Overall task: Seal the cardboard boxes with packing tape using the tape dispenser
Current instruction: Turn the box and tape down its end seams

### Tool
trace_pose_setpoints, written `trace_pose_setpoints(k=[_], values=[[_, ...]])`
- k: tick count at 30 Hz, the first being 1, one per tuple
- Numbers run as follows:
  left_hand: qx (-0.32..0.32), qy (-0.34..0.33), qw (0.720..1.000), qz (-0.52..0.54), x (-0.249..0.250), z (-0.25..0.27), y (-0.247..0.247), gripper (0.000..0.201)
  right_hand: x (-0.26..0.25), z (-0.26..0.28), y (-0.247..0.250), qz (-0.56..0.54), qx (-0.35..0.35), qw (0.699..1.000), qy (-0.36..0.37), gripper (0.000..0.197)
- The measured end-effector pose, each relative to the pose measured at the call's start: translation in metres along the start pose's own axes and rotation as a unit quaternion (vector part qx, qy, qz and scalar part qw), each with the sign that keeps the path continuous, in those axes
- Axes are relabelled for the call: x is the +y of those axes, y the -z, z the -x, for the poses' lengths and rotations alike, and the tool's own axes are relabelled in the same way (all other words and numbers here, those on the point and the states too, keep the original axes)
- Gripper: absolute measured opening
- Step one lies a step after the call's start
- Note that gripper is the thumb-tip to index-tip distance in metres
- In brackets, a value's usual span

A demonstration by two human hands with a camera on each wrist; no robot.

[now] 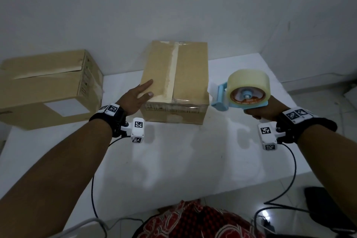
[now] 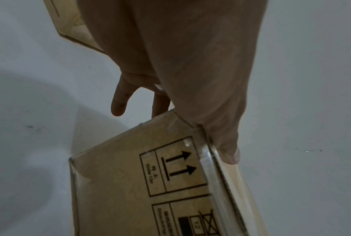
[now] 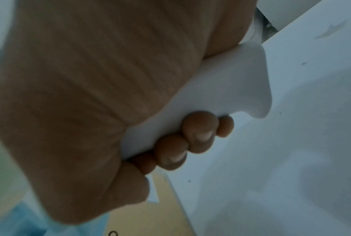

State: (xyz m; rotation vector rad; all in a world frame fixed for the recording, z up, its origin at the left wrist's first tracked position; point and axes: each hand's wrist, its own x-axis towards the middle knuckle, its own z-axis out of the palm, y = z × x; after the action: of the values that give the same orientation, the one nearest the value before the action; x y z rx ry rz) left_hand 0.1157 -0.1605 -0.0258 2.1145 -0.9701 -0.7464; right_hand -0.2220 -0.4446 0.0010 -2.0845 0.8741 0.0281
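Note:
A small cardboard box (image 1: 190, 75) stands mid-table, clear tape along its top seam and down its near face. My left hand (image 1: 138, 95) lies flat on its near left top corner, fingers straight; the left wrist view shows the thumb (image 2: 227, 150) over the box edge (image 2: 150, 183). To the right of the box, in the air, my right hand (image 1: 259, 112) grips the white handle (image 3: 211, 99) of the blue tape dispenser (image 1: 241, 94), which carries a clear tape roll. The fingers (image 3: 199, 132) curl round the handle. A larger cardboard box (image 1: 48, 87) sits at the left.
The white table (image 1: 193, 160) has bare surface in front of the boxes. A white wall (image 1: 173, 6) rises right behind them. Cables hang from both wrists toward the near table edge. A dark object (image 1: 326, 206) lies on the floor at lower right.

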Motion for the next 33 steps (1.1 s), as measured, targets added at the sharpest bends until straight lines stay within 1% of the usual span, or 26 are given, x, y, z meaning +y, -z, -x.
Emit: trace_pose_setpoints(k=[3, 7, 10, 13, 15, 17, 18, 20, 22, 25, 27, 29, 31, 33], values=[[-0.002, 0.002, 1.0, 0.003, 0.002, 0.001, -0.001, 0.052, 0.01, -0.002, 0.005, 0.001, 0.006, 1.0, -0.011, 0.022], [0.002, 0.007, 1.0, 0.011, 0.004, 0.001, -0.001, 0.05, 0.013, -0.004, 0.001, 0.028, 0.015, 0.999, -0.013, 0.026], [0.003, 0.011, 1.0, 0.012, 0.004, 0.002, -0.001, 0.049, 0.015, -0.009, -0.006, 0.077, 0.008, 0.997, -0.015, 0.016], [0.003, 0.011, 1.0, 0.021, 0.004, 0.004, -0.002, 0.049, 0.014, -0.02, -0.009, 0.114, 0.013, 0.993, 0.015, 0.025], [0.002, 0.012, 1.0, 0.022, 0.005, 0.004, -0.002, 0.049, 0.007, -0.024, -0.003, 0.146, 0.001, 0.989, 0.025, 0.026], [0.0, 0.011, 1.0, 0.023, 0.005, 0.003, -0.002, 0.048, 0.01, -0.023, 0.005, 0.191, -0.009, 0.981, 0.015, 0.028], [0.001, 0.009, 1.0, 0.024, 0.005, 0.003, -0.003, 0.048, 0.015, -0.02, 0.008, 0.196, 0.0, 0.981, -0.002, 0.028], [0.006, 0.009, 1.0, 0.028, 0.003, 0.001, -0.004, 0.049, 0.026, -0.017, 0.008, 0.168, 0.027, 0.985, -0.026, 0.027], [0.005, 0.013, 0.999, 0.03, 0.003, -0.001, -0.004, 0.049, 0.033, -0.014, -0.002, 0.113, 0.057, 0.991, -0.039, 0.024], [0.003, 0.01, 1.0, 0.029, 0.004, -0.001, -0.003, 0.046, 0.032, -0.016, -0.024, -0.013, 0.075, 0.996, -0.037, 0.021], [-0.001, 0.01, 1.0, 0.024, 0.002, -0.001, -0.002, 0.042, 0.03, -0.02, -0.039, -0.096, 0.1, 0.99, -0.031, 0.023], [-0.008, 0.014, 0.999, 0.029, 0.001, -0.001, -0.003, 0.04, 0.024, -0.024, -0.053, -0.166, 0.121, 0.977, -0.049, 0.023], [-0.011, 0.014, 0.999, 0.03, 0.001, -0.001, -0.003, 0.038, 0.015, -0.027, -0.066, -0.222, 0.123, 0.965, -0.067, 0.02], [-0.016, 0.011, 1.0, 0.021, -0.001, 0.0, -0.002, 0.038, 0.011, -0.031, -0.075, -0.261, 0.133, 0.954, -0.07, 0.012]])
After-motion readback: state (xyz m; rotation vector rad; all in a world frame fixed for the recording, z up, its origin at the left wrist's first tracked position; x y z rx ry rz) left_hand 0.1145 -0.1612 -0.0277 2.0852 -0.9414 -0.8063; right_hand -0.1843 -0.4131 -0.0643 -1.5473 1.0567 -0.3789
